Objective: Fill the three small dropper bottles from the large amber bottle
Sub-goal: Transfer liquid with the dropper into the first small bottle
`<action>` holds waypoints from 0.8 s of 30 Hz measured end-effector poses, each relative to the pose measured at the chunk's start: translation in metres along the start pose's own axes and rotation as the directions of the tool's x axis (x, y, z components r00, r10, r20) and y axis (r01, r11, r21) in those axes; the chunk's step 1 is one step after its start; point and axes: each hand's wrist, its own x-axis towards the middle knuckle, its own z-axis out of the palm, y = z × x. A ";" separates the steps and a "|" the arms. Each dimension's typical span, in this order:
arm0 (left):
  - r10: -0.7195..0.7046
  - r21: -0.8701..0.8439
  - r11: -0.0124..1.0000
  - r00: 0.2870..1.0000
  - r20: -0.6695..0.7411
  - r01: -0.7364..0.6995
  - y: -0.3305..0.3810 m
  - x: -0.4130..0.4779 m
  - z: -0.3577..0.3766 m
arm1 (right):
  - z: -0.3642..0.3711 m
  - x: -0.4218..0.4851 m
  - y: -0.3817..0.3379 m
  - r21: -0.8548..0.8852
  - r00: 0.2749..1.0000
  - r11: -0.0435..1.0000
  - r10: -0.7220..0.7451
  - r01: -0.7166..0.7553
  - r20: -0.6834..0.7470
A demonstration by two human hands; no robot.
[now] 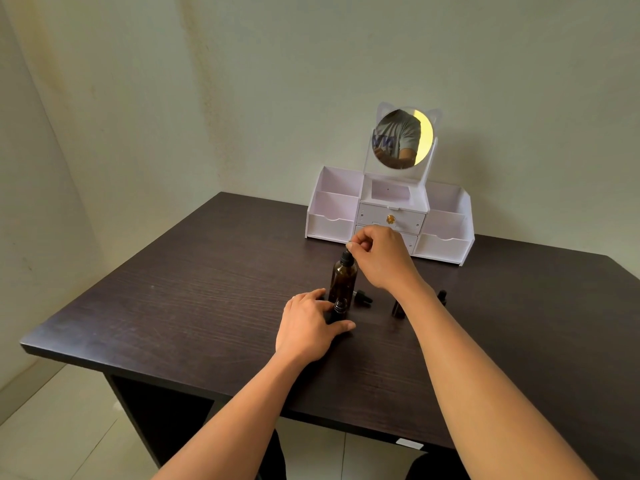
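Pinching the cap [346, 257] of the large amber bottle [343, 280] with our right hand [381, 258], just beyond our left hand [308, 327], we are gripping an open small dropper bottle [338, 306] in that left hand; we are judging all three fills pending.

Amber large bottle [342, 278], black cap [346, 258]; dark brown wood-grain table [194, 299]; white organizer [332, 216].

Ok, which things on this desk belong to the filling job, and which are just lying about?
Job: large amber bottle, its cap pinched by right hand; held small bottle in left hand; second small bottle; loose dropper cap.
Lying about: white organiser; round mirror.
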 end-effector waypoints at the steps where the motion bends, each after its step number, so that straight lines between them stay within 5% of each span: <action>1: -0.005 -0.002 1.000 1.000 0.000 0.005 0.000 0.000 0.000 | 0.000 0.000 0.000 0.005 1.000 1.000 0.005 -0.005 -0.002; 24: 0.017 -0.008 1.000 1.000 -0.014 -0.017 -0.002 0.002 0.002 | -0.001 -0.003 -0.003 0.064 1.000 0.998 0.024 -0.024 0.001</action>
